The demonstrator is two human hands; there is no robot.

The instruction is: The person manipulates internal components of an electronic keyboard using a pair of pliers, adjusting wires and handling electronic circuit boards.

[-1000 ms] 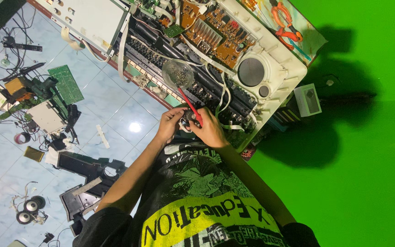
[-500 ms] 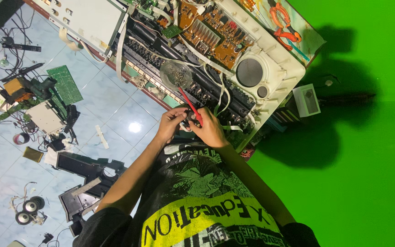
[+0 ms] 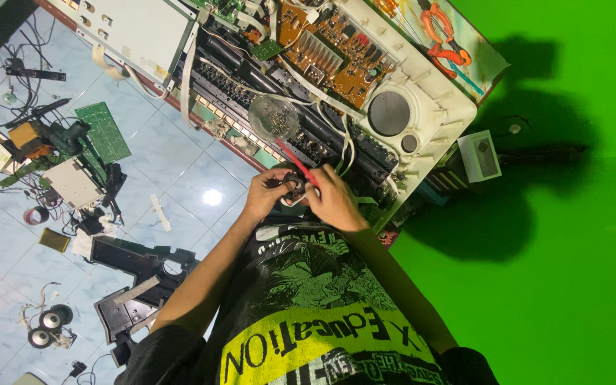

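Left hand [image 3: 265,194] clasping small dark part [image 3: 294,187], right hand [image 3: 333,203] gripping red screwdriver [image 3: 295,162], at opened keyboard's [image 3: 436,135] near edge, clear dish of screws [image 3: 274,117] close ahead, white cables [image 3: 344,142] crowding right.

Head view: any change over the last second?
Almost none. The left hand and right hand stay together on the small dark part, with the red-handled screwdriver still in the right hand, its tilt barely different. Nothing taken or let go. The opened keyboard and the green circuit board on the floor are unmoved.
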